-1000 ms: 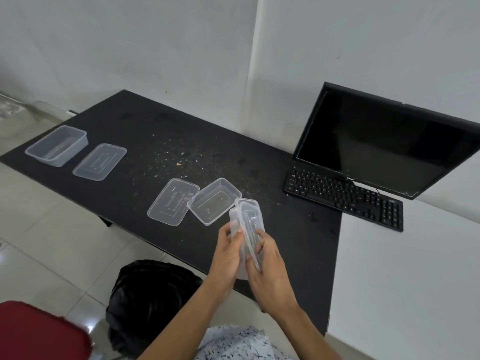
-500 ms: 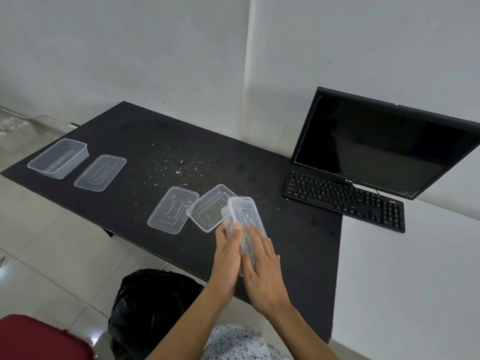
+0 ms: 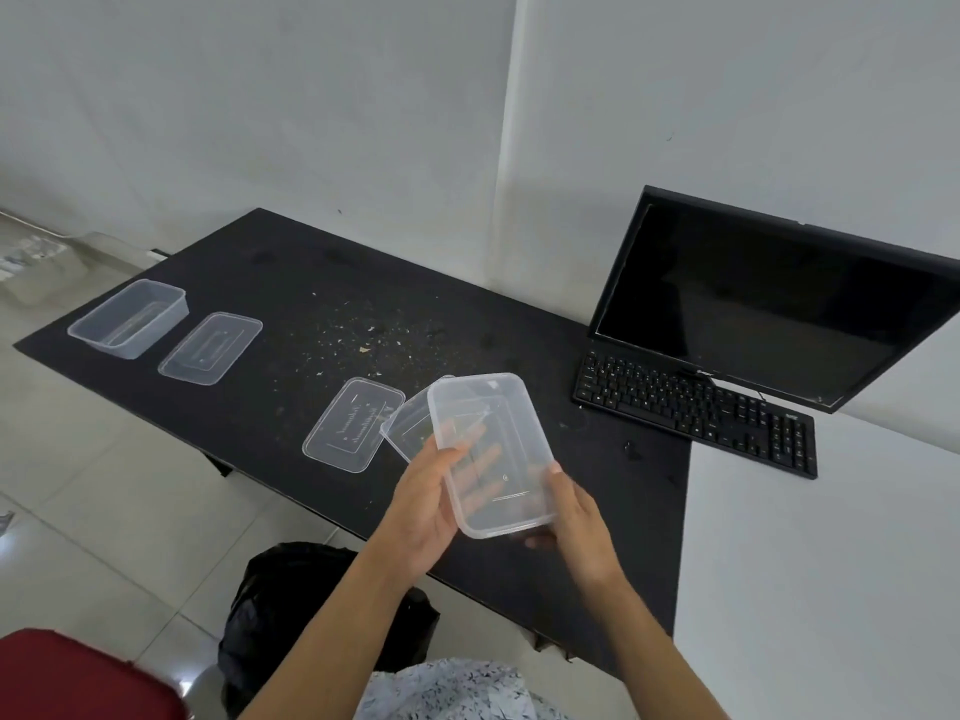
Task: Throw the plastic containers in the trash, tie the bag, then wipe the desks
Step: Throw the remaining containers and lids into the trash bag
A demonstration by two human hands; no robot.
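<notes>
Container (image 3: 491, 449): swung from edge-on to flat, now held over the black desk's (image 3: 311, 283) near edge.
Room: bare desktop on its right up to the keyboard (image 3: 691, 413); trash bag (image 3: 291, 605) on the floor, near-left.
Left hand (image 3: 426, 506): thumb on the rim, fingers spread underneath.
Right hand (image 3: 582, 522): grips the near-right corner.

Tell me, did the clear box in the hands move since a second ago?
Yes. The held container turned from edge-on to broad side facing the camera, and now covers more of the open tub on the black desk.
</notes>
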